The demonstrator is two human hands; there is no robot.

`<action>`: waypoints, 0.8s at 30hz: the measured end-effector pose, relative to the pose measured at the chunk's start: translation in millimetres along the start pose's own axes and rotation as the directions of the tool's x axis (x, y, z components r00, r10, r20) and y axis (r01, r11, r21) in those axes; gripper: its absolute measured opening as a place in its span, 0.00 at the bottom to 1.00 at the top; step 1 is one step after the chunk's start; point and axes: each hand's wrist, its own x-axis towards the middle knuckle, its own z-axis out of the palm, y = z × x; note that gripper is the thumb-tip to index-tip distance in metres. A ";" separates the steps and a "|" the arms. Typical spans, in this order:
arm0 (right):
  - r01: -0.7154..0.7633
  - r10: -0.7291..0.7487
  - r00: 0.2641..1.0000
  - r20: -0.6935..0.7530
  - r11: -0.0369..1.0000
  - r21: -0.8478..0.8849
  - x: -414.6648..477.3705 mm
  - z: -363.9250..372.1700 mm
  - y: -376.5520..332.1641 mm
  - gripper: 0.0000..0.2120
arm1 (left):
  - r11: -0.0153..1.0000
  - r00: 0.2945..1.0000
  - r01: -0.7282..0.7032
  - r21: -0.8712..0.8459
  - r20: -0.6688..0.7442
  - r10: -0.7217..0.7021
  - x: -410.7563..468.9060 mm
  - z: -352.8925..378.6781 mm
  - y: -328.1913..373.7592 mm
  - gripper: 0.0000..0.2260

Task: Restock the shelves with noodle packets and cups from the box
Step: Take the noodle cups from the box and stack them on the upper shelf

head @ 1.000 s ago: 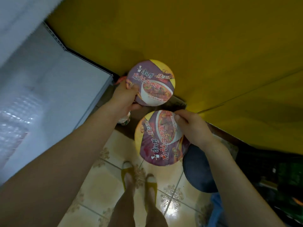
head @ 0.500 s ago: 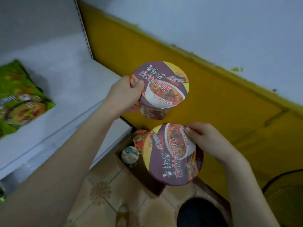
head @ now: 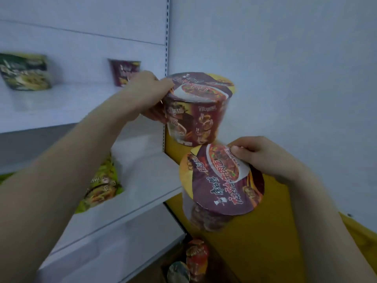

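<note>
My left hand (head: 142,94) grips a purple noodle cup (head: 195,111) by its rim and side, holding it upright at the right end of the upper white shelf (head: 61,111). Lower and to the right, my right hand (head: 263,158) pinches the rim of a second purple noodle cup (head: 220,186), lid facing me. Another purple cup (head: 124,72) stands on the upper shelf behind my left hand. The box is down at the bottom, with cups (head: 193,260) showing in it.
A green noodle cup (head: 26,72) stands on the upper shelf at left. A green noodle packet (head: 102,184) lies on the lower shelf (head: 142,180). A perforated shelf upright (head: 166,37) runs down beside a white and yellow wall (head: 285,78).
My view has tilted up from the floor to the shelves. Both hands have raised their cups, and the left cup has risen to the level of the upper shelf.
</note>
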 end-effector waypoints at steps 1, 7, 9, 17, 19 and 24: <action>0.005 -0.005 1.000 0.004 1.000 0.030 8.5 -3.0 -10.6 0.11 | 1.000 1.000 -0.013 0.017 -0.019 0.013 2.6 -14.9 7.9 0.16; 0.079 -0.082 0.996 0.035 0.993 0.090 71.5 -5.3 -69.5 0.10 | 0.998 0.996 0.012 0.059 -0.085 -0.007 35.5 -96.0 36.0 0.12; 0.088 -0.092 0.995 0.036 0.990 0.108 98.1 -3.0 -86.6 0.10 | 0.996 0.993 0.012 0.087 -0.114 -0.002 53.2 -119.8 39.8 0.11; 0.060 -0.055 0.996 -0.075 0.996 0.065 226.2 4.5 -136.1 0.10 | 0.982 0.980 -0.020 0.185 -0.192 0.056 144.3 -198.6 42.9 0.10; 0.037 -0.029 0.993 -0.112 0.997 0.070 255.3 4.4 -139.4 0.11 | 0.981 0.979 -0.032 0.191 -0.192 0.069 168.0 -207.7 44.1 0.11; -0.039 0.052 0.986 -0.156 0.996 0.085 321.0 9.2 -129.5 0.10 | 0.983 0.986 -0.046 0.177 -0.152 0.073 218.4 -209.2 37.0 0.11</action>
